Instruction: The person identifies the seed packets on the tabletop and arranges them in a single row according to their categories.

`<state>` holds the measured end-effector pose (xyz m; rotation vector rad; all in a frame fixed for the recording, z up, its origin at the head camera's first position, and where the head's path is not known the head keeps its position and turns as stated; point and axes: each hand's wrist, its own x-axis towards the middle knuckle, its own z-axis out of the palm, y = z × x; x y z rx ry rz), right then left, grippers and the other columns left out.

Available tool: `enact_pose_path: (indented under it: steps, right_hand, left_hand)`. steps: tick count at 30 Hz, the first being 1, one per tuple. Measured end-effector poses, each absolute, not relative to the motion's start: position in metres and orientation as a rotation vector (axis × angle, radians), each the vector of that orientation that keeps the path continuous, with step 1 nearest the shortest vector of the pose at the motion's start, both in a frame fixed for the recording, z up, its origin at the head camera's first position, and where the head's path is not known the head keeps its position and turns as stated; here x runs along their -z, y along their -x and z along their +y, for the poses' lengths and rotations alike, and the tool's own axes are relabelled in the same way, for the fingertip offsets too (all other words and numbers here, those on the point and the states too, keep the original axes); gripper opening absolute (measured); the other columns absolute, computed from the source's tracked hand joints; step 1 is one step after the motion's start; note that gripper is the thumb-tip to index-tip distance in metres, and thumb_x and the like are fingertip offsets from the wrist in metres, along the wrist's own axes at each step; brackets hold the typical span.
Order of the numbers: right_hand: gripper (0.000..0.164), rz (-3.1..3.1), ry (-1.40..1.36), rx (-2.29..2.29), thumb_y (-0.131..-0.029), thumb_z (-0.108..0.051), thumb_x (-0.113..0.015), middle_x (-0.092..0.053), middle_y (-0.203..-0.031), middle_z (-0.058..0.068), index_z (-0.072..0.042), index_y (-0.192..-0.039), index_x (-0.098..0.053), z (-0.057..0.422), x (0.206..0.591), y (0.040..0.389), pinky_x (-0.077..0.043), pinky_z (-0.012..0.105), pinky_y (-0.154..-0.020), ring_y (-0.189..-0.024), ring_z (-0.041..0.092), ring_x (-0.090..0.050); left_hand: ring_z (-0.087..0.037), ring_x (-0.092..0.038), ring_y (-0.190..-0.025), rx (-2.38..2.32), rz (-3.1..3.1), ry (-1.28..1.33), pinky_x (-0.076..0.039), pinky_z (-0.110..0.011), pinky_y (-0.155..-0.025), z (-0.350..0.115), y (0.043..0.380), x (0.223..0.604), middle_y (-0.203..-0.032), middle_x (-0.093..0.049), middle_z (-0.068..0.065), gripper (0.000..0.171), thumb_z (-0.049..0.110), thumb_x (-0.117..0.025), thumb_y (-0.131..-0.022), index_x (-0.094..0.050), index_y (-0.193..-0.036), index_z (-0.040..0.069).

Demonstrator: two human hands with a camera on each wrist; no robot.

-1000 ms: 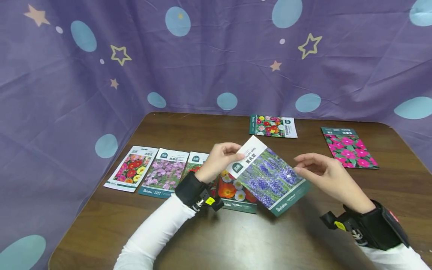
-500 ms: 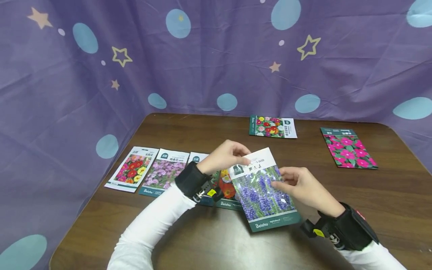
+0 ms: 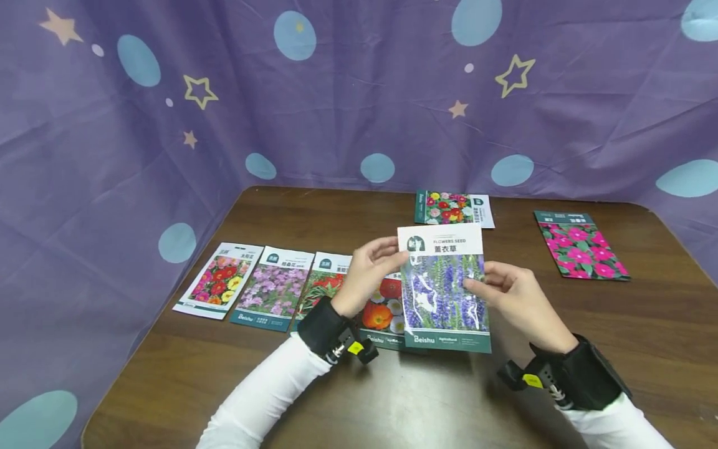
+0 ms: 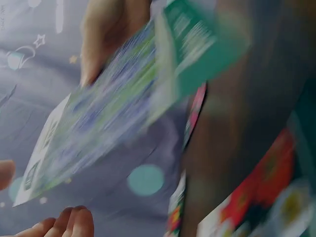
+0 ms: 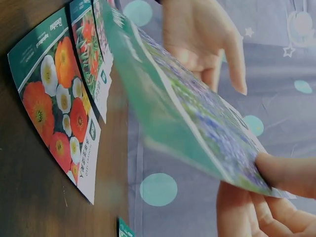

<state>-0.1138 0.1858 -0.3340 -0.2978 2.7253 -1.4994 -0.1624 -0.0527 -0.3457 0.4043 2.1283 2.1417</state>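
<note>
Straightened from its earlier tilt: glossy purple-flowered packet (image 3: 440, 296), pinched by right hand (image 3: 523, 302), left hand (image 3: 367, 273) loose

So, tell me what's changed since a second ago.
The lavender-picture packet has swung clockwise, from slanted to nearly straight. The right hand now pinches its right edge; the left hand has loosened its pinch. The other packets stayed put.

A creased purple fabric curtain (image 3: 348, 112) printed with light-blue ovals (image 3: 477, 22) and yellow and peach stars (image 3: 60, 26) hangs beyond the far and left edges of the dark-brown wood-grain tabletop (image 3: 331, 218); a pale sheen (image 3: 417, 399) lies toward its front.
</note>
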Motion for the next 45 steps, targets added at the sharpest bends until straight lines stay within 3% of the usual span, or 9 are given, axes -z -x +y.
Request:
enact_pose_path:
  steps: [4, 10, 16, 19, 26, 35, 41, 45]
  right_hand:
    - [0.037, 2.719, 0.244, 1.549, -0.087, -0.031, -0.061, -0.067, -0.087, 0.004, 0.0, -0.108, -0.058, 0.188, 0.335, 0.115, -0.041, 0.023, -0.053, -0.069, 0.007, -0.054]
    - [0.039, 2.683, 0.199, 1.591, -0.088, -0.03, -0.06, -0.066, -0.084, 0.001, 0.002, -0.111, -0.057, 0.192, 0.341, 0.116, -0.047, 0.022, -0.057, -0.069, 0.005, -0.055]
    - [0.04, 2.674, 0.168, 1.552, -0.089, -0.03, -0.06, -0.062, -0.078, 0.004, 0.003, -0.11, -0.057, 0.197, 0.35, 0.118, -0.038, 0.024, -0.047, -0.059, 0.007, -0.045]
    - [0.042, 2.691, 0.129, 1.47, -0.089, -0.034, -0.058, -0.06, -0.081, 0.008, 0.003, -0.11, -0.056, 0.203, 0.351, 0.12, -0.041, 0.025, -0.05, -0.063, 0.01, -0.048]
    - [0.048, 2.684, 0.075, 1.361, -0.089, -0.034, -0.059, -0.057, -0.09, 0.014, 0.007, -0.111, -0.048, 0.221, 0.358, 0.127, -0.051, 0.029, -0.061, -0.069, 0.013, -0.057]
    - [0.061, 2.558, -0.018, 1.349, -0.085, -0.026, -0.065, -0.054, -0.083, 0.012, 0.013, -0.122, -0.035, 0.23, 0.385, 0.134, -0.053, 0.032, -0.059, -0.064, 0.017, -0.057]
    - [0.069, 2.581, -0.013, 1.259, -0.084, -0.027, -0.066, -0.053, -0.083, 0.014, 0.016, -0.125, -0.031, 0.233, 0.395, 0.138, -0.054, 0.033, -0.059, -0.065, 0.017, -0.058]
    - [0.07, 2.603, -0.023, 1.206, -0.083, -0.028, -0.067, -0.054, -0.081, 0.015, 0.015, -0.125, -0.031, 0.234, 0.398, 0.139, -0.054, 0.033, -0.058, -0.064, 0.017, -0.058]
  left_hand:
    - [-0.026, -0.06, -0.092, -2.115, 2.075, -0.344, -0.05, -0.039, -0.082, -0.046, 0.149, 0.359, -0.11, -0.057, -0.021, 0.045, 0.015, -0.062, -0.084, -0.05, -0.122, -0.007]
    - [-0.011, -0.059, -0.068, -2.104, 2.098, -0.323, -0.051, -0.047, -0.075, -0.038, 0.14, 0.374, -0.092, -0.063, -0.022, 0.028, 0.007, -0.064, -0.083, -0.06, -0.105, -0.01]
    - [-0.007, -0.056, -0.059, -2.055, 2.133, -0.237, -0.052, -0.046, -0.069, -0.03, 0.135, 0.371, -0.085, -0.065, -0.021, 0.02, 0.002, -0.063, -0.083, -0.062, -0.098, -0.011]
    - [-0.009, -0.057, -0.057, -2.031, 2.146, -0.22, -0.053, -0.046, -0.068, -0.023, 0.133, 0.365, -0.085, -0.065, -0.023, 0.02, 0.001, -0.062, -0.083, -0.062, -0.097, -0.013]
    - [-0.023, -0.065, -0.071, -2.034, 2.054, -0.176, -0.055, -0.038, -0.069, -0.007, 0.146, 0.392, -0.09, -0.066, -0.021, 0.024, 0.002, -0.064, -0.082, -0.062, -0.102, -0.011]
    - [-0.02, -0.064, -0.083, -1.986, 2.065, -0.155, -0.054, -0.028, -0.072, -0.003, 0.138, 0.399, -0.1, -0.064, -0.019, 0.036, 0.001, -0.061, -0.082, -0.055, -0.115, -0.01]
    - [-0.028, -0.064, -0.087, -1.953, 2.12, -0.174, -0.054, -0.031, -0.074, -0.002, 0.136, 0.402, -0.099, -0.064, -0.022, 0.034, 0.003, -0.06, -0.081, -0.057, -0.112, -0.012]
    - [-0.022, -0.064, -0.084, -1.89, 2.169, -0.201, -0.053, -0.026, -0.073, -0.003, 0.137, 0.403, -0.096, -0.065, -0.018, 0.033, 0.005, -0.061, -0.081, -0.058, -0.109, -0.011]
